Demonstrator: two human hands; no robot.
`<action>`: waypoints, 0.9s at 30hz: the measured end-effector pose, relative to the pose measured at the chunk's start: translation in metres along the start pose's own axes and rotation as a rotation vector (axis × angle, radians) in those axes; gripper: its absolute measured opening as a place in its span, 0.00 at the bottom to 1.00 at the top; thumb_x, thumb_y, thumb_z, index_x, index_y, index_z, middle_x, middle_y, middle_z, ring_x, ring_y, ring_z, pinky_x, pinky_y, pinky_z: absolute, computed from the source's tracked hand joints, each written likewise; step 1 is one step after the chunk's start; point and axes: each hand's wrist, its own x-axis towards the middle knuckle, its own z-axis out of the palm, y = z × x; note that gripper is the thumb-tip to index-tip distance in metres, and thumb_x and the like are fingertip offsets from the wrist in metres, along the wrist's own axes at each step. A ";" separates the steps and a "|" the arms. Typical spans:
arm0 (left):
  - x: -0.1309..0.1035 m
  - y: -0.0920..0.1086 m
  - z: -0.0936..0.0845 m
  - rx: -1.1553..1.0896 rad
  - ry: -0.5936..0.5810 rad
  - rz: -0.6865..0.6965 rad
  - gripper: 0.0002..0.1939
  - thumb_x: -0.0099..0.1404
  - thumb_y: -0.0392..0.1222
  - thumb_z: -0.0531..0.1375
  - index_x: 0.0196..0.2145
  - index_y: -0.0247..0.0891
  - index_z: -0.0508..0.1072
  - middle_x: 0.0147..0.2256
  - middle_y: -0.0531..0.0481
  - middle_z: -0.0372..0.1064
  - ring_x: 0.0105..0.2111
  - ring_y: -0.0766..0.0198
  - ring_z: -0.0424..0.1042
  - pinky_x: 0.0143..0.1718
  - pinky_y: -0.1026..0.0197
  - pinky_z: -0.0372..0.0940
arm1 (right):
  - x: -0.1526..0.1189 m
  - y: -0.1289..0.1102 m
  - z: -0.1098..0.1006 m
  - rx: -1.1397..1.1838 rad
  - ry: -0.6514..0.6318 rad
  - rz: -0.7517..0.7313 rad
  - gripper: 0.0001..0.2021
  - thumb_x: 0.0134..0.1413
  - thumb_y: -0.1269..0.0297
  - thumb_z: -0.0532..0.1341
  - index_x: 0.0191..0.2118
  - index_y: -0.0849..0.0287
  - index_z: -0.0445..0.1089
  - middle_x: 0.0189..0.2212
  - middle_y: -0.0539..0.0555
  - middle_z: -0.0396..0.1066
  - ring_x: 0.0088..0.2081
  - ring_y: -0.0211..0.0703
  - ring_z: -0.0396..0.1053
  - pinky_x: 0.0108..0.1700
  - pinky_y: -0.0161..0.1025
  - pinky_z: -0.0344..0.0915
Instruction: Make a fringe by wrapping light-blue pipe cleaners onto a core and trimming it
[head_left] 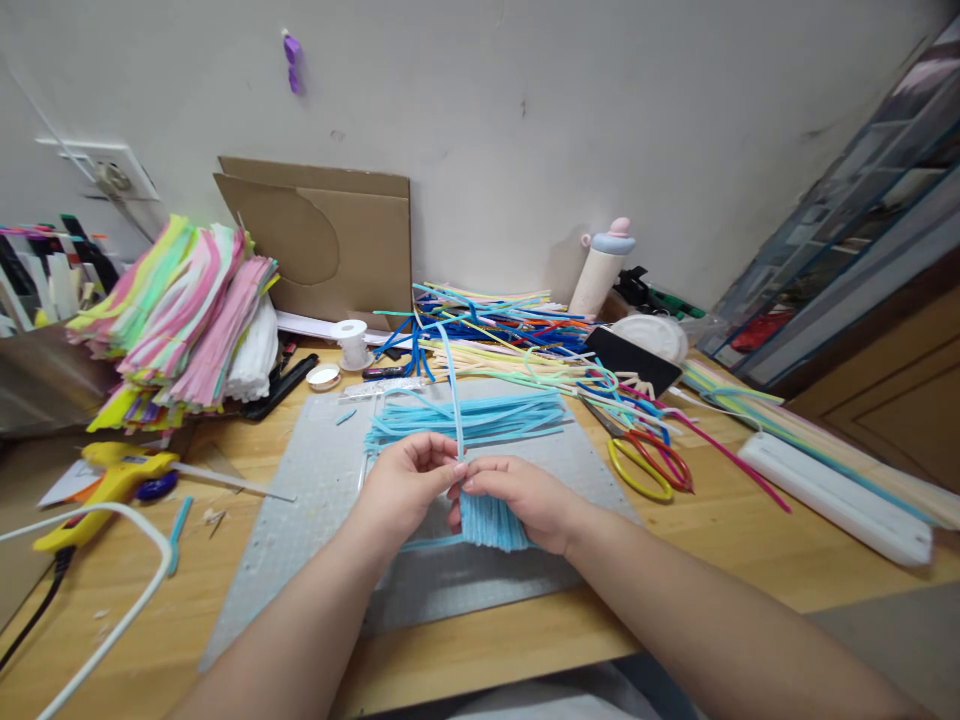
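Both my hands meet over the grey cutting mat [300, 500]. My left hand [411, 483] pinches a light blue pipe cleaner [452, 385], whose long end stands up and bends over at the top. My right hand [529, 495] is closed around a blue fringed piece [491, 522] made of pipe cleaners lying side by side, which hangs below the fingers. The fingertips of both hands touch at its upper left corner. Behind them a pile of light blue pipe cleaners [495, 415] lies across the mat.
Yellow-and-red scissors [649, 468] and a white bar [832, 497] lie right. A yellow glue gun [112, 490] and white cable [150, 590] are left. Coloured pipe cleaners [487, 325], a spool [351, 343], cardboard [322, 240] and a bottle [598, 275] stand or lie behind.
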 end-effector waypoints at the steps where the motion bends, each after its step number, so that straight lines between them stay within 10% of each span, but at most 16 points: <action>1: 0.000 -0.001 0.000 0.004 -0.008 0.002 0.17 0.45 0.46 0.69 0.28 0.36 0.68 0.18 0.57 0.65 0.14 0.67 0.66 0.15 0.64 0.63 | 0.000 0.000 0.000 0.008 0.004 0.005 0.07 0.41 0.64 0.62 0.27 0.63 0.72 0.22 0.54 0.74 0.26 0.41 0.70 0.35 0.40 0.64; 9: -0.003 -0.010 0.007 0.319 0.043 0.162 0.06 0.56 0.42 0.61 0.31 0.38 0.72 0.22 0.54 0.66 0.16 0.66 0.66 0.19 0.62 0.62 | 0.004 0.007 -0.002 0.046 0.079 -0.032 0.06 0.41 0.64 0.63 0.26 0.63 0.72 0.19 0.51 0.70 0.24 0.39 0.68 0.33 0.39 0.64; 18: -0.017 -0.005 0.018 0.745 -0.101 0.632 0.19 0.65 0.33 0.52 0.52 0.44 0.67 0.49 0.45 0.66 0.49 0.59 0.64 0.50 0.57 0.58 | 0.008 0.009 -0.008 -0.072 0.231 -0.200 0.06 0.45 0.64 0.64 0.29 0.61 0.74 0.27 0.51 0.71 0.32 0.39 0.67 0.37 0.37 0.62; 27: -0.018 -0.014 0.017 0.888 -0.218 0.750 0.15 0.61 0.27 0.51 0.40 0.40 0.71 0.47 0.46 0.68 0.50 0.59 0.64 0.51 0.56 0.59 | 0.017 0.004 -0.024 0.139 0.394 -0.210 0.06 0.42 0.65 0.63 0.28 0.62 0.73 0.23 0.50 0.71 0.25 0.35 0.67 0.24 0.30 0.61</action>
